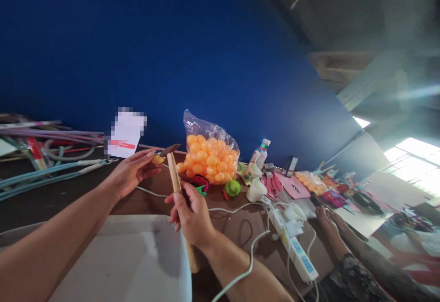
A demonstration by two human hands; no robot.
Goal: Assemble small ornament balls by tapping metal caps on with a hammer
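Observation:
My left hand (139, 170) pinches a small yellow piece (158, 158) with a dark, shiny part. A brown, pointed, blade-like part (171, 149) sticks out of it to the right; its exact kind is unclear. My right hand (192, 212) is closed around a pale wooden stick (174, 173), which runs down past the palm to a thicker lower end. At its top, the stick meets or nearly meets the brown part; contact cannot be made out. Behind both hands stands a clear plastic bag of orange balls (211, 160). A green and yellow ball-shaped toy (233, 188) lies beside it.
Below my arms is a white bin (113, 265). White cables and a power strip (295, 247) cross the right side. Cups (256, 190) and a bottle (260, 154) stand behind. Coloured rods (51, 173) lie left. A co-worker's hands (328, 224) are at right.

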